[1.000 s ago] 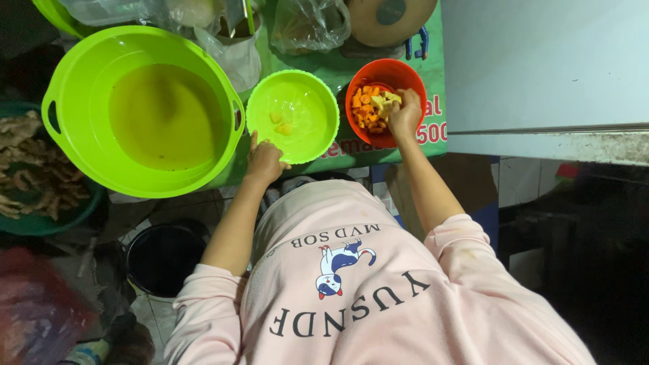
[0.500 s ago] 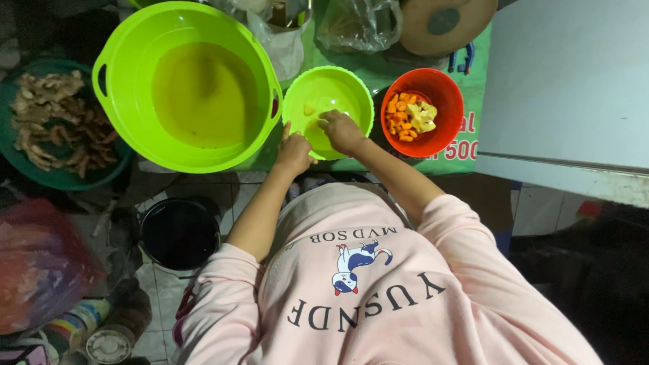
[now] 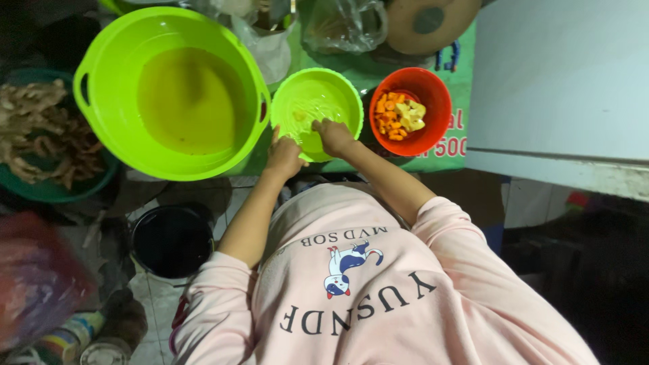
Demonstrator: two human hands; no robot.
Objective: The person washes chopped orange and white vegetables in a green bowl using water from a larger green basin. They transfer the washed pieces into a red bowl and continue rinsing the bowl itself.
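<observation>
A small green bowl (image 3: 329,92) holding a little water stands on the table between a large basin and a red bowl. My left hand (image 3: 284,154) rests on its near rim and grips it. My right hand (image 3: 334,135) reaches over the same rim with its fingers curled down into the water, and what they hold is hidden. A small pale piece (image 3: 298,115) lies in the water by my left hand. The red bowl (image 3: 433,132), to the right, holds chopped orange and yellow pieces (image 3: 400,115).
A large green basin (image 3: 101,145) of yellowish water stands at the left. Beyond it is a dark green tray of brown roots (image 3: 37,135). A black bucket (image 3: 172,240) sits on the floor. A white surface (image 3: 561,81) fills the right. Plastic bags (image 3: 341,23) lie behind.
My right hand left the red bowl and came to the small green bowl. My left hand stayed at that bowl's near rim. The view shifted, so everything sits further right.
</observation>
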